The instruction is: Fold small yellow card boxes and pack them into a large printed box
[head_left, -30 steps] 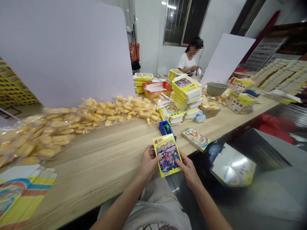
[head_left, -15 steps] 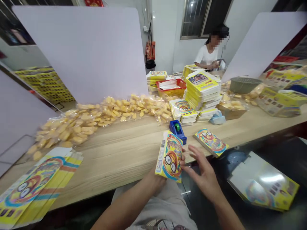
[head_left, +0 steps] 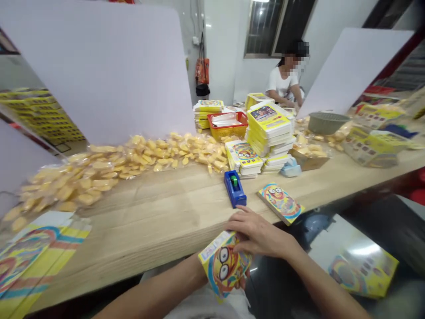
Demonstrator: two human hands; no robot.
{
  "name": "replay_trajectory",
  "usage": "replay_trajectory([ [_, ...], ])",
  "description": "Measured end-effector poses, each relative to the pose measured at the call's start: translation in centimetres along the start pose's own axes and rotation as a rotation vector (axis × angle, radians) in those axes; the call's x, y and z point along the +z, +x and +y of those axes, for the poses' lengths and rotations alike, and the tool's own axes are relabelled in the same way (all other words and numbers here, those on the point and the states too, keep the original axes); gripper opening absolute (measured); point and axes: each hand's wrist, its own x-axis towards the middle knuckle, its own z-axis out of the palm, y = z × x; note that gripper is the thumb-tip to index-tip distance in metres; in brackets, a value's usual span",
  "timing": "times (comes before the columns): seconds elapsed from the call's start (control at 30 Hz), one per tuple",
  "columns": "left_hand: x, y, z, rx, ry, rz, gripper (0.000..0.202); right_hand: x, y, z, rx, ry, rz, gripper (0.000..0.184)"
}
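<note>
Yellow cardbd box (head_left: 226, 270) w/ big-eyed cartoon face, tilted, white side panel at top.

You hold a yellow cartoon box (head_left: 225, 266) just off the table's edge, your right hand (head_left: 259, 232) spread across its top and your left hand (head_left: 202, 272) mostly hidden behind it. Just ahead on the wooden table (head_left: 149, 217) lie a blue tape dispenser (head_left: 234, 188) and a flat printed box (head_left: 280, 203). Beyond them, bagged yellow snacks (head_left: 99, 177) spread beside stacks of boxes (head_left: 270, 128), and a co-worker (head_left: 283, 82) sits at the far end.
</note>
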Motion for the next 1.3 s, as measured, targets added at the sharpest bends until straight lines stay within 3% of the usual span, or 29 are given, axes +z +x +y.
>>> replay_trajectory([
  [0.07, 0.1, -1.2, -0.3, -0.065, -0.032, -0.174, 0.02, 0.4, -1.3, 0.2, 0.099, 0.051, 0.003, 0.028],
  [0.1, -0.1, -2.1, -0.3, -0.025, -0.018, -0.172, 0.025, 0.3, -2.4, 0.8, 0.166, 0.093, 0.05, 0.026],
  [0.13, -0.4, -3.1, -0.5, 0.065, 0.011, -0.076, 0.029, 0.0, -3.6, 1.7, 0.242, 0.133, 0.13, 0.026],
  [0.2, -2.0, -5.2, -0.9, 0.327, 0.201, 0.252, 0.031, -1.3, -6.5, 4.4, 0.43, 0.183, 0.356, 0.029],
  [0.23, -3.3, -6.0, -1.3, 0.473, 0.335, 0.539, 0.031, -2.3, -8.1, 6.0, 0.536, 0.193, 0.475, 0.032],
  [0.3, -6.5, -6.9, -2.2, 0.66, 0.668, 0.902, 0.035, -4.2, -11.0, 9.5, 0.724, 0.205, 0.654, 0.038],
  [0.33, -8.2, -7.0, -2.8, 0.661, 0.836, 1.027, 0.045, -5.1, -12.1, 11.3, 0.79, 0.21, 0.705, 0.04],
  [0.4, -11.3, -6.5, -4.2, 0.491, 1.103, 1.208, 0.073, -6.0, -13.5, 14.3, 0.884, 0.199, 0.75, 0.044],
  [0.47, -13.7, -5.8, -5.5, 0.239, 1.245, 1.242, 0.089, -6.1, -13.5, 16.5, 0.934, 0.186, 0.749, 0.045],
  [0.53, -15.2, -5.2, -6.8, 0.102, 1.306, 1.175, 0.086, -5.5, -12.8, 17.7, 0.948, 0.183, 0.735, 0.043],
  [0.67, -16.7, -5.1, -8.6, 0.222, 1.338, 1.015, 0.05, -4.8, -12.1, 18.1, 0.959, 0.21, 0.716, 0.044],
  [0.73, -17.1, -5.3, -9.1, 0.308, 1.291, 0.987, 0.048, -4.7, -12.7, 17.9, 0.983, 0.213, 0.742, 0.05],
  [0.8, -17.3, -5.5, -9.3, 0.383, 1.211, 1.011, 0.049, -4.3, -13.9, 17.6, 1.041, 0.186, 0.856, 0.06],
  [0.9, -16.4, -5.3, -8.3, 0.594, 1.131, 1.058, 0.054, -2.3, -15.5, 16.6, 1.224, 0.266, 1.059, 0.084],
  [1.0, -12.8, -4.3, -5.8, 0.873, 1.179, 0.986, 0.066, 1.0, -15.4, 15.2, 1.315, 0.651, 1.098, 0.094],
  [1.1, -7.1, -2.7, -2.6, 1.072, 1.262, 0.8, 0.071, 3.2, -14.1, 14.3, 1.21, 0.914, 1.165, 0.079],
  [1.2, -1.4, -0.4, 0.3, 1.105, 1.338, 0.521, 0.071, 3.7, -13.6, 14.5, 1.141, 0.983, 1.295, 0.065],
  [1.3, 2.9, 3.0, 2.8, 1.09, 1.384, 0.284, 0.064, 2.8, -15.0, 14.7, 1.048, 1.119, 1.424, 0.047],
])
